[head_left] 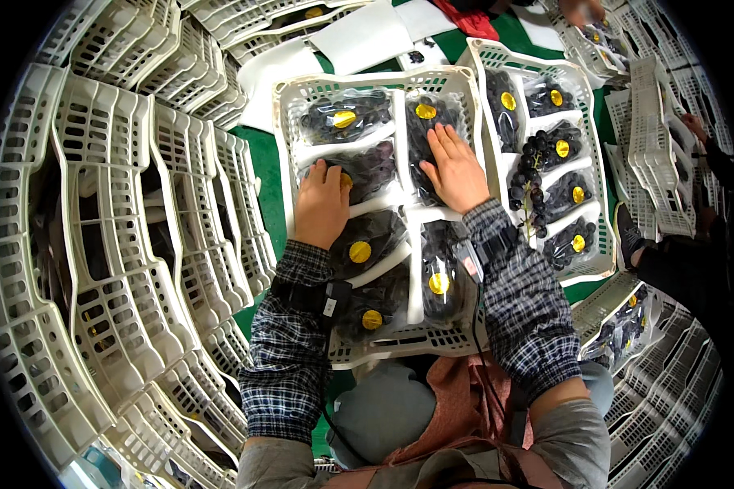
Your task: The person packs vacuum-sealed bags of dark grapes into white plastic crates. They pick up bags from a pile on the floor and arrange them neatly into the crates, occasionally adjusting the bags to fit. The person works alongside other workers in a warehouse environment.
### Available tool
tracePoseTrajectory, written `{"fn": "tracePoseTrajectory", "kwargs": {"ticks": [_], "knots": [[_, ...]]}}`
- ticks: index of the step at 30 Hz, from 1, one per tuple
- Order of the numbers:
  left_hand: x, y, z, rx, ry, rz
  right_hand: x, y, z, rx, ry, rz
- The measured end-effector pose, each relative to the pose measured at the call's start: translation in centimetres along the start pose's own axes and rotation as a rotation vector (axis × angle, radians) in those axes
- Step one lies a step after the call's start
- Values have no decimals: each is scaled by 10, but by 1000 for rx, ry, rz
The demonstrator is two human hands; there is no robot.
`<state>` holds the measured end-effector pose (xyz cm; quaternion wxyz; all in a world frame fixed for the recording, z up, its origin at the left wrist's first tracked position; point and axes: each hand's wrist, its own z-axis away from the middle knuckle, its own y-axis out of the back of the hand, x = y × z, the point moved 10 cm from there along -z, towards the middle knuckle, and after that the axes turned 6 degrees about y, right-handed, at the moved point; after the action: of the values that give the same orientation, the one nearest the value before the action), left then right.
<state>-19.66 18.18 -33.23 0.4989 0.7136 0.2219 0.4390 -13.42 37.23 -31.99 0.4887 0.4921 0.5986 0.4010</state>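
A white perforated crate (367,79) in front of me holds several clear bags of dark grapes with round yellow stickers, parted by white padding (414,213). My right hand (458,173) lies with outstretched fingers on the upper right grape bag (422,138), its thumb apart. On the left, my left hand (321,207) rests its fingertips on the left end of the second grape bag (373,169), partly covering its sticker. That hand is open too, its fingers slightly bent. Neither hand is gripping a bag.
To the right stands another crate (591,90) of bagged grapes, with a loose grape bunch (530,179) on top. Stacked white crates (106,236) fill the left side. White foam sheets (363,37) and a red bag (469,20) lie beyond. Other people work at the right.
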Motion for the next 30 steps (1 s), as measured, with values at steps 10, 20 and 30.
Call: {"fn": "tracePoseTrajectory", "kwargs": {"ticks": [10,20,30], "knots": [[14,14,-11,25,-31,-72,18,-21,-7,-39,-33,19],[58,3,-98,16,-250,491,36,-19,-41,37,9,84],[103,-72,-104,-74,-166,24,67,-4,-91,77,-67,-178]]}}
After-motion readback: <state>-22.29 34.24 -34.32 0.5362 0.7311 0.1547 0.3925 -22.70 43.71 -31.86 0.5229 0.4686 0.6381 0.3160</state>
